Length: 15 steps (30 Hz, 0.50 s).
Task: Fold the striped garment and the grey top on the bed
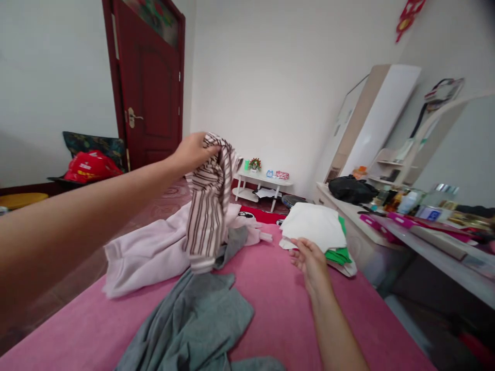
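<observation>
My left hand [192,152] is raised above the bed and grips a brown-and-white striped garment [209,206], which hangs down from it. Under it lie a pale pink sweatshirt [147,252] and a grey garment [201,319] on the pink bed cover [278,304]. My right hand [310,260] reaches out low over the bed with its fingers loosely apart and empty. It sits just in front of a folded pile with a white cloth [315,225] on top and green cloth [339,253] beneath.
A dark red door [150,87] stands at the back left beside a chair with a red bag [91,166]. A small white table [263,183] is against the far wall. To the right a cluttered dresser [406,226] holds a black bag [350,188] and bottles.
</observation>
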### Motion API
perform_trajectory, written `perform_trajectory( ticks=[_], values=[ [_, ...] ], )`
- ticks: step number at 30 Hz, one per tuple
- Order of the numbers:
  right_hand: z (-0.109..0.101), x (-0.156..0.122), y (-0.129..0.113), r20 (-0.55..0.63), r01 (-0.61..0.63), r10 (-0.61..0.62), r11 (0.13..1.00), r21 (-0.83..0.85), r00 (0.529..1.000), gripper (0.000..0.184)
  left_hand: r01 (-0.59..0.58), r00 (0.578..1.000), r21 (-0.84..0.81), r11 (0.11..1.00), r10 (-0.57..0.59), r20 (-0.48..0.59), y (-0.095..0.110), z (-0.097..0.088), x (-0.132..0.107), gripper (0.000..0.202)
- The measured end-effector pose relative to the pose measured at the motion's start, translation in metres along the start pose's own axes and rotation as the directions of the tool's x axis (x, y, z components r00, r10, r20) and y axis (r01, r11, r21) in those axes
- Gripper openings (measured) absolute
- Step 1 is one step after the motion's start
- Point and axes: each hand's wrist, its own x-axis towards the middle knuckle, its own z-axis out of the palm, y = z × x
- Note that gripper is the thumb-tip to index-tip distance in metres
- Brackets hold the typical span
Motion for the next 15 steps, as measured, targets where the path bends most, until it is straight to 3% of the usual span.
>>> perform_trajectory(
  ticks=[1, 3, 5, 7, 9, 11, 13, 15],
  values=[
    [-0.001, 0.002, 0.01, -0.018, 0.009, -0.01, 0.999, -0.032, 1.0, 0.047, -0.036, 0.997, 0.05, 0.998, 0.039, -0.06, -0.01, 0.005, 0.011, 0.048],
    [-0.006, 0.009, 0.03, -0.072, 0.061, -0.073, 0.986, -0.152, 0.995, 0.043, -0.08, 0.997, 0.09, 0.993, 0.08, 0.001, -0.033, 0.028, 0.004, 0.054],
    [-0.016, 0.019, 0.045, -0.104, 0.156, -0.2, 0.931, -0.33, 0.974, 0.037, -0.086, 0.959, 0.088, 0.992, 0.059, 0.276, -0.06, 0.063, -0.035, 0.052],
    [-0.029, 0.034, 0.049, -0.114, 0.24, -0.329, 0.847, -0.473, 0.937, 0.03, -0.116, 0.912, 0.083, 0.99, 0.073, 0.404, -0.086, 0.101, -0.092, 0.047],
    [-0.043, 0.051, 0.042, -0.122, 0.288, -0.419, 0.781, -0.554, 0.9, 0.024, -0.148, 0.899, 0.088, 0.985, 0.097, 0.426, -0.108, 0.132, -0.146, 0.05],
    [-0.056, 0.069, 0.027, -0.118, 0.319, -0.475, 0.735, -0.599, 0.872, 0.024, -0.167, 0.906, 0.105, 0.98, 0.11, 0.408, -0.122, 0.152, -0.183, 0.054],
    [-0.067, 0.084, 0.012, -0.087, 0.334, -0.506, 0.679, -0.654, 0.858, 0.03, -0.189, 0.91, 0.13, 0.973, 0.124, 0.397, -0.13, 0.161, -0.198, 0.056],
    [-0.077, 0.096, 0.002, -0.021, 0.334, -0.503, 0.604, -0.724, 0.864, 0.039, -0.235, 0.907, 0.174, 0.956, 0.151, 0.392, -0.135, 0.163, -0.199, 0.057]
  ],
)
